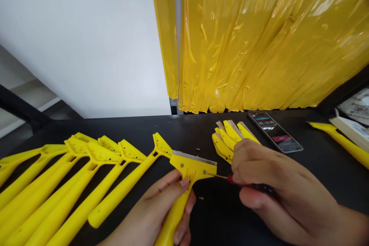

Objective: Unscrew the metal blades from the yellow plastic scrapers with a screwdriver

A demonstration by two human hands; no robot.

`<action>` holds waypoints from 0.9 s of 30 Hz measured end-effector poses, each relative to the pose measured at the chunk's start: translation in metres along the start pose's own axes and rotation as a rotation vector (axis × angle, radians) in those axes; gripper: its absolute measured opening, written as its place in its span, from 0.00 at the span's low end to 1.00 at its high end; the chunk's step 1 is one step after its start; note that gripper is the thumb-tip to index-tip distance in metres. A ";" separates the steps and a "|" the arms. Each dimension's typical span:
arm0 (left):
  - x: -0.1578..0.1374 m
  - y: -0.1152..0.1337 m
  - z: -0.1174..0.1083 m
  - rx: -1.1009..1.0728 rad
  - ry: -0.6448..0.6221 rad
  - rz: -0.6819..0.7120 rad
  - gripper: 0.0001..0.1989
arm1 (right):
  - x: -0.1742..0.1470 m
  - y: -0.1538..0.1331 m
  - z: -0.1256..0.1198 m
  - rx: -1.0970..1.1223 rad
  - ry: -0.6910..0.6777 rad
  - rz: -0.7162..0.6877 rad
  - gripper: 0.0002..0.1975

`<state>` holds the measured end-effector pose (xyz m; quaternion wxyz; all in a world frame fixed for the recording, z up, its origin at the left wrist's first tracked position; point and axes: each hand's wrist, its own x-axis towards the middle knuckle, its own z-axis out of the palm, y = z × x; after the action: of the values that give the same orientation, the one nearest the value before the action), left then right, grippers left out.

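Observation:
My left hand (170, 203) is closed round the neck of a yellow scraper (191, 167), its thumb pressed on the front. A metal blade edge shows along the scraper's top, and two screws sit in its head. In my right hand (271, 184) is a screwdriver (230, 178) with a red and dark handle. Its thin shaft reaches left, the tip at the scraper's right-hand screw. One loose screw (201, 198) lies below the scraper head, and another small screw (197, 149) lies above it. Behind my right hand is a pile of yellow blade covers (230, 134), some with metal strips.
Several yellow scraper handles (80, 177) lie side by side on the black table (173, 127) at left. A phone (275, 132) with a running timer lies at the back right. Another yellow handle (343, 140) rests by a white box (351, 130). Yellow plastic sheeting (245, 42) hangs behind.

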<state>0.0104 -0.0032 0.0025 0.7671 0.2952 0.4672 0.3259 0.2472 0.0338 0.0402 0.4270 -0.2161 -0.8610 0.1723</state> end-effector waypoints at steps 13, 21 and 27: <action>0.002 0.001 -0.001 -0.044 0.062 0.007 0.15 | 0.020 -0.010 -0.024 -0.453 -0.285 0.236 0.09; 0.002 0.003 0.000 -0.039 0.047 0.007 0.13 | 0.015 -0.013 -0.014 -0.317 -0.247 0.266 0.11; 0.002 0.000 0.000 -0.016 0.037 -0.012 0.13 | 0.014 -0.013 -0.013 -0.266 -0.209 0.231 0.12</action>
<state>0.0114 -0.0017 0.0017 0.7626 0.2802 0.4802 0.3306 0.2473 0.0312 0.0628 0.2804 -0.3489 -0.8853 0.1262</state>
